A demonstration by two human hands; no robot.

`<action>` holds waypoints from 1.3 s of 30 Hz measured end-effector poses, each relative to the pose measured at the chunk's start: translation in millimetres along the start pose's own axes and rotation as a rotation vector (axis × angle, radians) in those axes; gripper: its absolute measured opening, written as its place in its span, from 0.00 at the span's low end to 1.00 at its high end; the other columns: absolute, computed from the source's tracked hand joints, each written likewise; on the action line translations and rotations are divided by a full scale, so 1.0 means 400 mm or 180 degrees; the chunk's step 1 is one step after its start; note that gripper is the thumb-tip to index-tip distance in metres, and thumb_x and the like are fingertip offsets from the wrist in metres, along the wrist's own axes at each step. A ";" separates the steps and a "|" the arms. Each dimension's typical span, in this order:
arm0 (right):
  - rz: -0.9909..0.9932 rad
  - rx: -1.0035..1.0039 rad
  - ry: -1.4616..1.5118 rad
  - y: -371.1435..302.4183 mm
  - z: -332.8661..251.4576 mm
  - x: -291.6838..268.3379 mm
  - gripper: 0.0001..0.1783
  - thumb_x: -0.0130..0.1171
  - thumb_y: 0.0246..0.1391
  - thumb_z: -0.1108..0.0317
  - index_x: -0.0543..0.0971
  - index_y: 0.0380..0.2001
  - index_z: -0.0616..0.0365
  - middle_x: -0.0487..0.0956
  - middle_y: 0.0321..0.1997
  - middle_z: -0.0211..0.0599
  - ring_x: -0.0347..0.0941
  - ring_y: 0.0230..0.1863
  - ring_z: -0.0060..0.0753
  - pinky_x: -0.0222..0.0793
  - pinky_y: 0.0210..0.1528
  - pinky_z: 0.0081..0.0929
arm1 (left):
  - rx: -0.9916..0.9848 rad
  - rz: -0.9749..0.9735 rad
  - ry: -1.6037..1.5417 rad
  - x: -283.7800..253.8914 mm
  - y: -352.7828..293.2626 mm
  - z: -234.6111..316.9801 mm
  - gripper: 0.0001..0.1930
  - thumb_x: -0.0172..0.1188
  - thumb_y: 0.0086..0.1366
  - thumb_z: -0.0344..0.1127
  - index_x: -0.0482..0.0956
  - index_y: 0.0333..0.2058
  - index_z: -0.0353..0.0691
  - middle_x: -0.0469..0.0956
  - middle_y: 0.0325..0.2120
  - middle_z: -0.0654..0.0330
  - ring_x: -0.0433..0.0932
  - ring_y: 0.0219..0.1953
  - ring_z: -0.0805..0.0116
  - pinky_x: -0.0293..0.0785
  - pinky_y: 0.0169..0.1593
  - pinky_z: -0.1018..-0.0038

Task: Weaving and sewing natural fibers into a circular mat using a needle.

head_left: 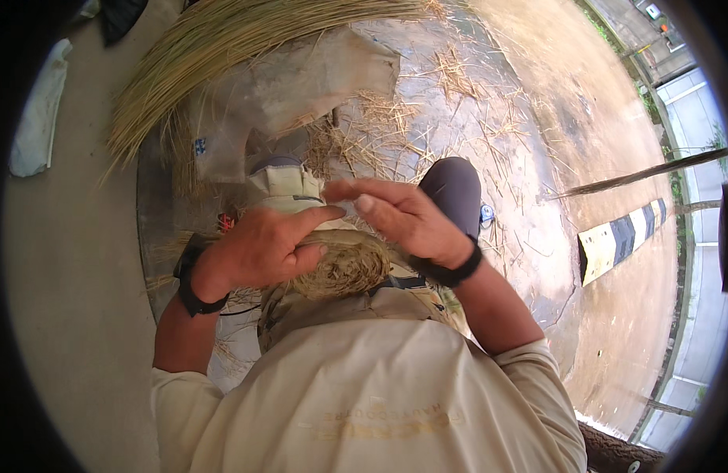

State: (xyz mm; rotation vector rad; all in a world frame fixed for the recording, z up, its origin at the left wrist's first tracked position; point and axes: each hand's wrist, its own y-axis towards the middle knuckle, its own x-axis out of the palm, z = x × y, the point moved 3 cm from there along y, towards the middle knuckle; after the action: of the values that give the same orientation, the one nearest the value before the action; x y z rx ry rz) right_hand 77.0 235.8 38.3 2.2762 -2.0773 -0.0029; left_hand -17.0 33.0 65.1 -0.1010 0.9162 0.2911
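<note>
striped barrier block [626,238], white sack [41,110]

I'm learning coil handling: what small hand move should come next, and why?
Perhaps rest the right hand on the straw coil to steady it: the left hand has its thumb over the coil's left side, while the right points past it.

From the head, one fisheye view looks steeply down, close above the shirt [364,378] and hands [263,246]

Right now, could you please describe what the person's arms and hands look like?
The left hand and right hand are ungloved. Each has a black wristband, the left one bulkier. Short, pale beige sleeves leave the forearms bare.
</note>
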 end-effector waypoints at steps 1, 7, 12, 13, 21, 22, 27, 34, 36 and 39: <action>-0.0156 0.0426 0.0420 0.003 0.053 0.006 0.23 0.55 0.72 0.57 0.78 0.59 0.65 0.82 0.53 0.42 0.75 0.55 0.27 0.71 0.58 0.26 | -0.0053 -0.0050 -0.0062 -0.003 0.010 0.002 0.24 0.63 0.61 0.33 0.79 0.58 0.43 0.82 0.28 0.49 0.83 0.28 0.50 0.78 0.32 0.60; -0.0968 0.1313 0.0017 -0.110 0.147 -0.077 0.26 0.56 0.72 0.53 0.78 0.59 0.66 0.83 0.49 0.41 0.76 0.52 0.27 0.72 0.55 0.27 | 0.0064 0.0208 -0.0448 0.051 -0.015 -0.082 0.26 0.62 0.63 0.33 0.77 0.61 0.46 0.83 0.30 0.48 0.84 0.28 0.52 0.78 0.34 0.61; -0.0863 0.1373 -0.0460 -0.117 0.153 -0.149 0.22 0.56 0.72 0.53 0.83 0.50 0.63 0.84 0.42 0.37 0.77 0.44 0.26 0.74 0.44 0.26 | 0.0060 0.0246 -0.0365 0.071 -0.013 -0.105 0.24 0.62 0.64 0.34 0.79 0.60 0.45 0.84 0.33 0.48 0.84 0.30 0.52 0.79 0.35 0.62; -0.0532 0.1330 0.0141 -0.112 0.158 -0.152 0.20 0.56 0.72 0.54 0.83 0.48 0.62 0.84 0.40 0.35 0.77 0.42 0.26 0.73 0.42 0.26 | 0.0083 0.0267 -0.0402 0.072 -0.008 -0.100 0.24 0.62 0.64 0.34 0.79 0.60 0.45 0.84 0.33 0.48 0.84 0.30 0.51 0.79 0.36 0.62; 0.0371 0.0877 0.3009 0.048 0.146 -0.051 0.19 0.53 0.73 0.54 0.81 0.43 0.61 0.75 0.27 0.27 0.70 0.27 0.22 0.69 0.33 0.21 | 0.0106 0.0139 -0.0249 0.081 0.001 -0.091 0.21 0.63 0.65 0.37 0.81 0.57 0.43 0.85 0.35 0.48 0.85 0.34 0.51 0.80 0.38 0.61; 0.0320 0.1067 0.2709 0.051 0.183 -0.093 0.19 0.53 0.73 0.55 0.81 0.44 0.62 0.73 0.25 0.25 0.69 0.26 0.22 0.68 0.32 0.21 | 0.0094 0.0047 -0.0230 0.076 0.003 -0.087 0.21 0.63 0.66 0.37 0.81 0.58 0.43 0.85 0.35 0.48 0.85 0.35 0.50 0.80 0.39 0.60; -0.0432 0.0859 -0.1226 0.033 0.146 -0.041 0.17 0.60 0.69 0.59 0.84 0.42 0.66 0.79 0.26 0.28 0.73 0.29 0.22 0.72 0.34 0.28 | 0.0122 0.0055 -0.0233 0.072 -0.020 -0.109 0.18 0.60 0.70 0.37 0.79 0.56 0.39 0.83 0.36 0.44 0.83 0.38 0.43 0.79 0.41 0.56; -0.0537 0.0852 -0.1572 0.008 0.084 -0.016 0.20 0.69 0.59 0.55 0.86 0.39 0.65 0.84 0.28 0.46 0.79 0.29 0.31 0.75 0.36 0.32 | -0.0294 0.0045 -0.0574 0.086 -0.067 -0.117 0.12 0.57 0.72 0.37 0.78 0.47 0.35 0.81 0.33 0.41 0.81 0.38 0.38 0.76 0.39 0.53; -0.0434 0.0837 -0.1210 -0.011 0.097 -0.020 0.20 0.68 0.60 0.56 0.86 0.39 0.66 0.84 0.28 0.42 0.77 0.28 0.28 0.74 0.35 0.31 | -0.0289 0.0202 -0.0623 0.106 -0.066 -0.115 0.10 0.57 0.72 0.35 0.77 0.45 0.34 0.80 0.31 0.41 0.81 0.36 0.39 0.75 0.37 0.54; -0.0315 0.0940 -0.0879 -0.041 0.119 -0.026 0.19 0.67 0.63 0.58 0.85 0.41 0.66 0.83 0.27 0.34 0.76 0.30 0.23 0.73 0.35 0.26 | -0.0272 0.0361 -0.0659 0.128 -0.050 -0.107 0.09 0.57 0.72 0.32 0.77 0.44 0.32 0.80 0.28 0.42 0.81 0.32 0.40 0.74 0.34 0.56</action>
State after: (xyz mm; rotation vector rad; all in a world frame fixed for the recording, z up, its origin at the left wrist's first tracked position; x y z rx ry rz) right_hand 90.2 245.7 -10.3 2.6881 -2.2193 -0.0170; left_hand -14.7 15.2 -2.2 -0.0958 0.7052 0.4381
